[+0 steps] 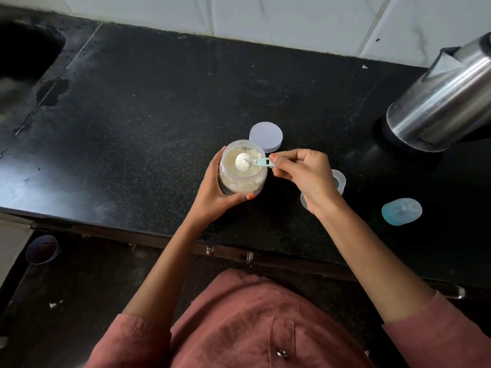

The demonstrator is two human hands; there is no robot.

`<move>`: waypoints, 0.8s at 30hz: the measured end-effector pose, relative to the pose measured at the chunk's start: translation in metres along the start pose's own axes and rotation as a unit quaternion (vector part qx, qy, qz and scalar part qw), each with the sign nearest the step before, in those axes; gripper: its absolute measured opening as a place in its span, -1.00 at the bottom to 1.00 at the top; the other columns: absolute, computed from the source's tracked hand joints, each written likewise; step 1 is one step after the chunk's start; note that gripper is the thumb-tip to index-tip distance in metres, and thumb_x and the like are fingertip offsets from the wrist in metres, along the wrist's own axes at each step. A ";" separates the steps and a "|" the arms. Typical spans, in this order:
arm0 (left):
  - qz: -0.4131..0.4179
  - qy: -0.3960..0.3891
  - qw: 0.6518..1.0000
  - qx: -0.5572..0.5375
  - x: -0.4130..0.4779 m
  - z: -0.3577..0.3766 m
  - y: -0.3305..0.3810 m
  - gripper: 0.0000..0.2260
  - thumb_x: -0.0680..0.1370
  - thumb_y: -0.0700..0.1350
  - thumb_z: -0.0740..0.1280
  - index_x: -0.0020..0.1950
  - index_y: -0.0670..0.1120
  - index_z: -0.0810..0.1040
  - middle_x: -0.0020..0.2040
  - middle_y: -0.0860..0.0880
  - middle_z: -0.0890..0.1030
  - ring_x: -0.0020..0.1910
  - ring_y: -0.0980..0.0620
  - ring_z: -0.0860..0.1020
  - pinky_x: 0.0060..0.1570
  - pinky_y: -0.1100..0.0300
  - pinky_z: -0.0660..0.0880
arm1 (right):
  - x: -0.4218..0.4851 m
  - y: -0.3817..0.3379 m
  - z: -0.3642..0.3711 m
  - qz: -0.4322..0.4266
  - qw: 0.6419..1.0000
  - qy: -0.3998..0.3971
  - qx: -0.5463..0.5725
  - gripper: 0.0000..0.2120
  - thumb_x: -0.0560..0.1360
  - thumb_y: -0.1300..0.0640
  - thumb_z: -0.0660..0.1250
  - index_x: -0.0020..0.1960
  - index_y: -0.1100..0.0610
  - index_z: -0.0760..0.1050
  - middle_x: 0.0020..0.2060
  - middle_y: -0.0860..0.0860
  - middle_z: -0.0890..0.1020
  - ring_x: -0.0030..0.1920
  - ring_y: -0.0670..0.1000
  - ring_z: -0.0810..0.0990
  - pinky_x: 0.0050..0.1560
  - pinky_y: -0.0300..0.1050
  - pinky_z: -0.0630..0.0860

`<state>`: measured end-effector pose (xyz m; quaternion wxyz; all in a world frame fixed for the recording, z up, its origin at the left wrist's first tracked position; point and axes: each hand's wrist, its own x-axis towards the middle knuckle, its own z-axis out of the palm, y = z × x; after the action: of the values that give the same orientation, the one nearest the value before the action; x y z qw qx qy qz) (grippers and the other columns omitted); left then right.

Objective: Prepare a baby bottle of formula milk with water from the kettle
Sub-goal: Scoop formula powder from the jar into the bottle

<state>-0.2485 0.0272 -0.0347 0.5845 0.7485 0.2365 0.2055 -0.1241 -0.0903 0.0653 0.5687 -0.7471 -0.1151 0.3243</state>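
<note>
My left hand (216, 188) grips a clear plastic jar of pale formula powder (240, 179) standing on the black counter. My right hand (300, 172) pinches the handle of a small light-blue scoop (251, 162); its bowl, heaped with powder, sits over the jar's open mouth. The jar's white lid (265, 136) lies flat just behind the jar. The clear baby bottle (338, 181) stands to the right, mostly hidden behind my right hand and wrist. A blue bottle cap (401, 211) lies further right. The steel kettle (441, 102) stands at the far right.
A sink (24, 54) is sunk into the counter at the far left. White tiles (265, 17) back the black counter (132, 115). Below the counter's front edge, a dark cup-shaped container (42, 249) sits at the lower left.
</note>
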 end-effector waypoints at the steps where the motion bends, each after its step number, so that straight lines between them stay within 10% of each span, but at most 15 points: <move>1: -0.003 0.001 1.000 0.001 0.000 0.000 0.001 -0.02 0.19 0.14 0.53 0.46 -0.11 0.13 0.35 0.08 0.33 0.34 0.26 0.32 0.30 0.37 0.30 | -0.001 0.000 0.000 -0.003 1.000 -0.001 -0.001 -0.97 0.41 0.27 0.41 -0.15 0.20 0.59 -0.33 0.04 0.63 -0.33 -0.11 0.58 -0.19 -0.28 0.60; 24: 0.105 0.165 0.980 0.029 -0.033 0.013 0.039 -0.44 0.39 -0.03 0.44 0.34 -0.06 0.33 0.32 -0.04 0.42 0.35 0.08 0.37 0.32 0.28 0.29 | -0.030 -0.019 -0.043 0.013 0.991 0.031 0.129 -0.97 0.43 0.26 0.38 -0.17 0.18 0.60 -0.32 0.01 0.64 -0.36 -0.14 0.59 -0.26 -0.37 0.54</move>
<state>-0.2632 -0.0108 -0.0008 0.4907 0.7415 0.2555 0.3796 -0.1173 -0.1335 0.0992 0.6592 -0.6787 -0.0449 0.3207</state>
